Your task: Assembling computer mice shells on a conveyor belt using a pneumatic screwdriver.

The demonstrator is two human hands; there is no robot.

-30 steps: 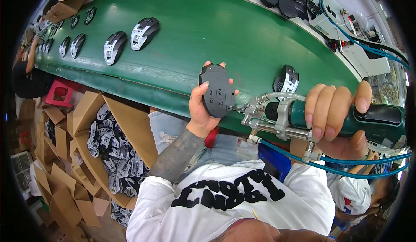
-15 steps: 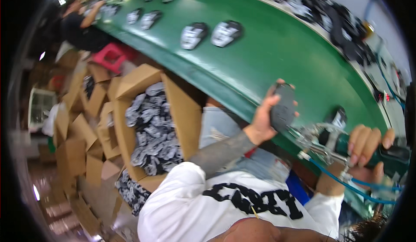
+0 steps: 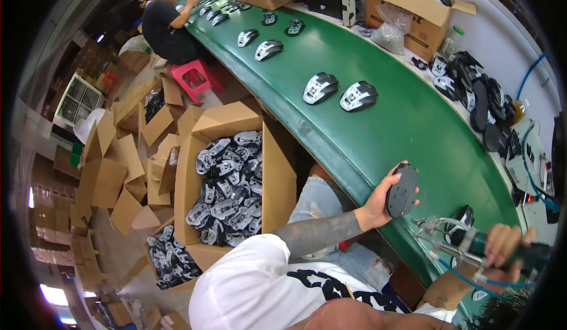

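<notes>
My left hand (image 3: 374, 205) grips a dark computer mouse (image 3: 403, 192) over the belt's near edge, its flat black underside turned up. The fingers wrap round its sides. To the right, my right hand (image 3: 505, 245) is closed round a green power screwdriver (image 3: 479, 242) with a metal fitting and blue hoses attached. Its metal front end points toward the mouse; whether they touch I cannot tell. Behind the tool, another mouse (image 3: 464, 216) lies on the green belt (image 3: 407, 135), partly hidden. Two grey-and-black mouse bodies, one at the left (image 3: 320, 88) and one at the right (image 3: 358, 96), lie farther up.
A big cardboard box (image 3: 277, 176) full of mouse shells stands left of my legs. Several cartons crowd the floor beyond. Along the belt's far side are an open carton (image 3: 407, 17) and a heap of black parts (image 3: 484, 103). A co-worker (image 3: 168, 29) sits at the far left.
The whole view has shifted, so the belt and boxes sit lower and farther right in the picture. Both hands keep their hold on the mouse and the screwdriver.
</notes>
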